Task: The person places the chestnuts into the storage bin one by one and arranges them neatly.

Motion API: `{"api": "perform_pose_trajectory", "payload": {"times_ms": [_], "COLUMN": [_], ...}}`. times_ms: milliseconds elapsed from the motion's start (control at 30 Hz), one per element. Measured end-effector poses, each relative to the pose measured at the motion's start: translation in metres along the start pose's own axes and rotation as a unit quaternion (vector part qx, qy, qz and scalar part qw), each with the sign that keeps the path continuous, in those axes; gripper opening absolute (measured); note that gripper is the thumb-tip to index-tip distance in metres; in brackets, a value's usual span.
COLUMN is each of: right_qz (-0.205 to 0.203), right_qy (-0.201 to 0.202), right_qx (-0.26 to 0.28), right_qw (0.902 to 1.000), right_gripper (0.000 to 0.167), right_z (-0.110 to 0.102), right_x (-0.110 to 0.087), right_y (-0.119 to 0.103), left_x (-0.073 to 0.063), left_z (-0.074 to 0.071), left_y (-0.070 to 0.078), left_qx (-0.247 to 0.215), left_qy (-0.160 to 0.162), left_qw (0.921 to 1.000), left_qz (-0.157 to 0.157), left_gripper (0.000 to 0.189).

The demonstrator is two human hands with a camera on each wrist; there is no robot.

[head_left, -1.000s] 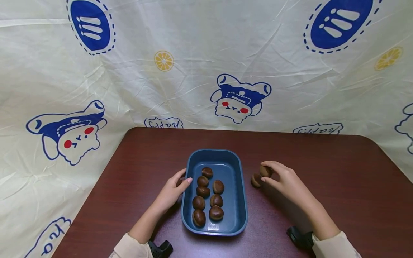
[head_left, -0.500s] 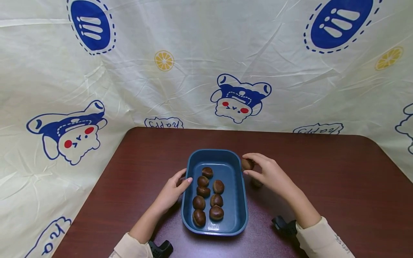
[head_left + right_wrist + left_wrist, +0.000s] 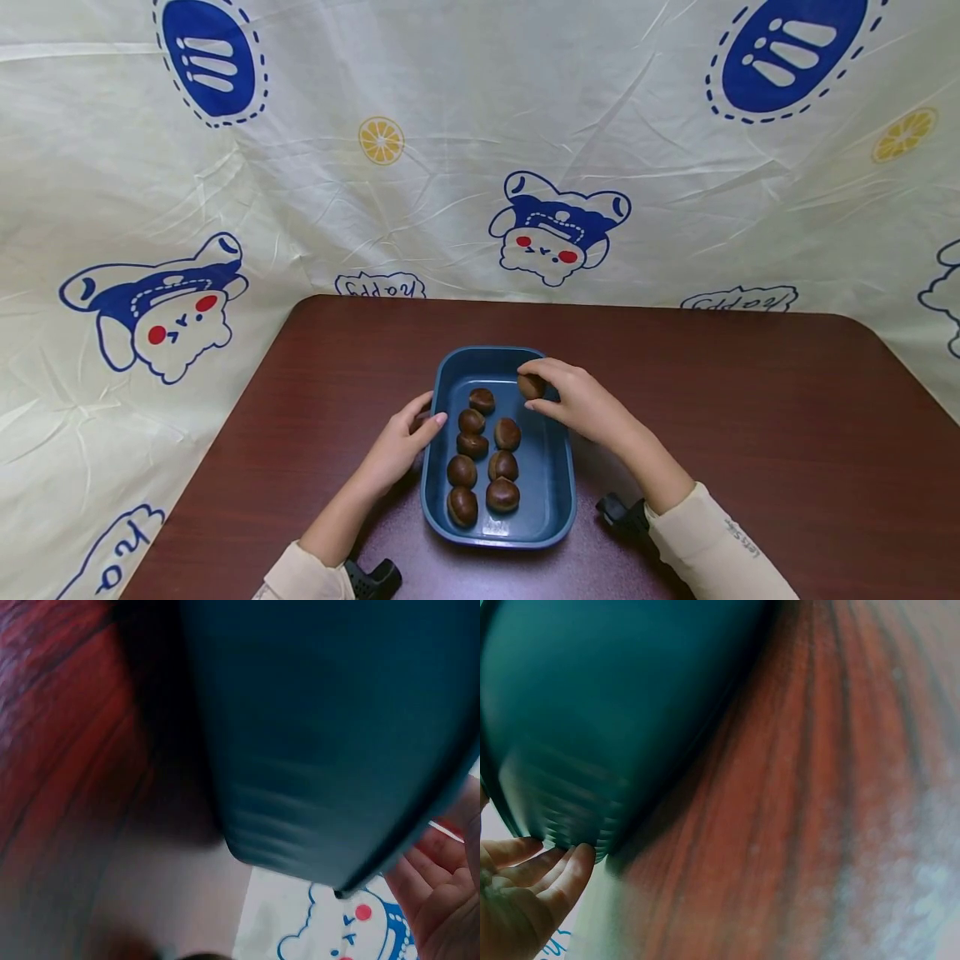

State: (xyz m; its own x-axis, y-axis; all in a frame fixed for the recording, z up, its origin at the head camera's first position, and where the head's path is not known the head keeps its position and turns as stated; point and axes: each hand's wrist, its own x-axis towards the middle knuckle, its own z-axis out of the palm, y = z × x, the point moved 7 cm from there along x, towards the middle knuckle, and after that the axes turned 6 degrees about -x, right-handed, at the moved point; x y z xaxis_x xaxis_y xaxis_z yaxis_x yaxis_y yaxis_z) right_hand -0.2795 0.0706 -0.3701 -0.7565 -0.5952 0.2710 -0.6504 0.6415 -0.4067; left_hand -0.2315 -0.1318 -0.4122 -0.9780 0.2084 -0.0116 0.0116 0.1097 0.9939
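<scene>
A blue rectangular tray (image 3: 555, 475) stands on the table with several brown chestnuts (image 3: 462, 507) in two rough columns. My left hand (image 3: 397, 447) holds the tray's left side, thumb over the rim. Its fingers (image 3: 568, 881) lie against the outer wall in the left wrist view. Over the tray's upper right part, my right hand (image 3: 588, 404) pinches a chestnut (image 3: 531, 386) between thumb and fingers. That chestnut is hidden in the right wrist view, where the hand (image 3: 442, 900) shows beyond the tray wall (image 3: 315, 772).
The dark red-brown wooden table (image 3: 787, 433) extends on both sides of the tray. Behind it hangs a pale sheet (image 3: 450, 208) printed with cartoon figures. The chestnut seen earlier to the right of the tray is now hidden by the right hand.
My right hand has carried the chestnut leftward from the table, across the tray's right rim, to over its inside. The left hand and the tray have stayed still.
</scene>
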Motion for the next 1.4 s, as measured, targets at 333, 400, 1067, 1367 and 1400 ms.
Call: {"api": "perform_pose_trajectory", "payload": {"times_ms": [333,400,1067,1367,1400], "right_qz": [-0.010,-0.007,0.003,0.008,0.009], "right_qy": [-0.045,-0.056,-0.109,-0.108,-0.108], "right_qx": [-0.031,-0.036,-0.132,-0.140,-0.140], "right_qw": [0.9984,0.9977,0.9853,0.9842,0.9842], "right_gripper": [0.042,0.041,0.026,0.029,0.029], "right_z": [0.025,0.029,0.048,0.049,0.049], "right_x": [0.016,0.018,0.022,0.021,0.021], "right_y": [-0.005,-0.005,-0.008,-0.007,-0.007], "left_x": [0.002,0.005,-0.002,-0.001,-0.001], "left_z": [0.000,-0.002,0.001,0.001,0.001], "left_y": [-0.005,-0.013,0.002,0.001,0.001], "left_qx": [0.004,0.004,0.007,-0.004,-0.004], "left_qy": [0.000,0.003,0.001,-0.003,-0.003], "left_qw": [1.0000,1.0000,1.0000,1.0000,1.0000], "left_qz": [0.003,0.002,0.000,0.003,0.004], "left_gripper": [0.047,0.048,0.047,0.047,0.047]}}
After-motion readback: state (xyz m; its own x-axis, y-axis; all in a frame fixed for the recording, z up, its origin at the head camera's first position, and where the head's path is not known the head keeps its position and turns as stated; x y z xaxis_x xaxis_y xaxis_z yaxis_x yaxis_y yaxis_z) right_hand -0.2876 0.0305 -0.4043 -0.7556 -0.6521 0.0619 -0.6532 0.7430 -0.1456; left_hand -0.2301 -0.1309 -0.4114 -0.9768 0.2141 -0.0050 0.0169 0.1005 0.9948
